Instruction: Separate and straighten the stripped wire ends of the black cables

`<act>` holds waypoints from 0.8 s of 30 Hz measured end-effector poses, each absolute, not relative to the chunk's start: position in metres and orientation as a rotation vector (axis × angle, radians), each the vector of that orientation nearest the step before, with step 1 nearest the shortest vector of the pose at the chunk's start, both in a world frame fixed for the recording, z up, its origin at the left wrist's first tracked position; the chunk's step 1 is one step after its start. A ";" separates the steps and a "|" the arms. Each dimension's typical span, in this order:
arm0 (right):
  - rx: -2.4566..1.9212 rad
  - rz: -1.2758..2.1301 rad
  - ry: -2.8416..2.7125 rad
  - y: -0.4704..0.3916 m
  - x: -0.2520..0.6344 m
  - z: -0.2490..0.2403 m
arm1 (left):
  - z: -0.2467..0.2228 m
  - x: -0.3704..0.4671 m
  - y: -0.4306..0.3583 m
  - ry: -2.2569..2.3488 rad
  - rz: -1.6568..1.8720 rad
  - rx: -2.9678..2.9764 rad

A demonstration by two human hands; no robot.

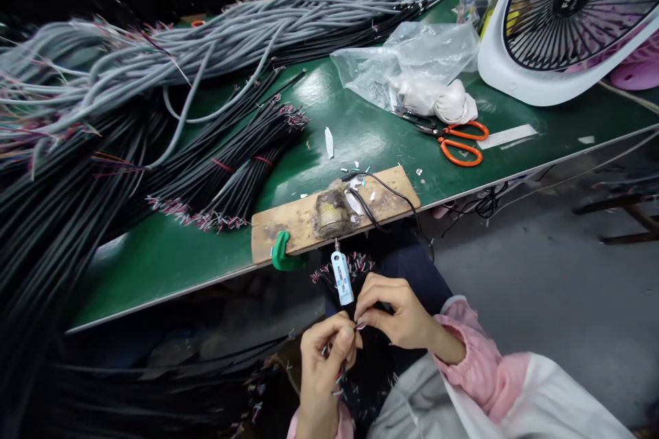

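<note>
Close to my lap, the fingers of my left hand [328, 351] are closed in a pinch on a thin wire [361, 326]. My right hand [399, 307] meets it from the right, with thumb and forefinger closed on the same wire. Its colours, pinkish and dark, barely show between the fingertips. More red, white and green wire ends hang below my left hand. Just beyond my fingers a light blue tool [341, 279] with a metal tip points at the board, touching neither hand. Behind it, black cables with stripped coloured ends [360, 263] lie over my lap.
A wooden board [278, 232] with a green clamp [282, 252] and a stained block [332, 212] sits at the table edge. Black cable bundles [221, 171] and grey cables [231, 34] cover the left. Orange-handled scissors [460, 144], a plastic bag [412, 55] and a fan [571, 14] lie right.
</note>
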State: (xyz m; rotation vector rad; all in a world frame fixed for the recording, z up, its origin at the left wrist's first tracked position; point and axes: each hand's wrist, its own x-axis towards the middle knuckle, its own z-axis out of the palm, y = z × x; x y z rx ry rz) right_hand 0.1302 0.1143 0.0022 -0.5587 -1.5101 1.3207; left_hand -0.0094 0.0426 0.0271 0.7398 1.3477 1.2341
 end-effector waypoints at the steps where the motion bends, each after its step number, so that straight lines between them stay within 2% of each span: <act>1: -0.541 1.346 -1.517 0.114 0.129 0.001 | 0.027 -0.010 0.042 1.325 1.239 0.719; 4: -0.508 1.535 -1.467 0.118 0.128 -0.003 | 0.026 -0.013 0.042 1.252 1.288 0.691; 9: -0.718 1.811 -1.171 0.137 0.124 0.004 | 0.017 -0.023 0.046 1.097 1.418 0.745; 16: -0.736 1.868 -1.228 0.156 0.107 0.023 | 0.023 -0.015 0.057 1.110 1.579 0.644; 24: -0.678 2.019 -0.966 0.169 0.092 0.020 | 0.020 -0.016 0.072 1.107 1.625 0.768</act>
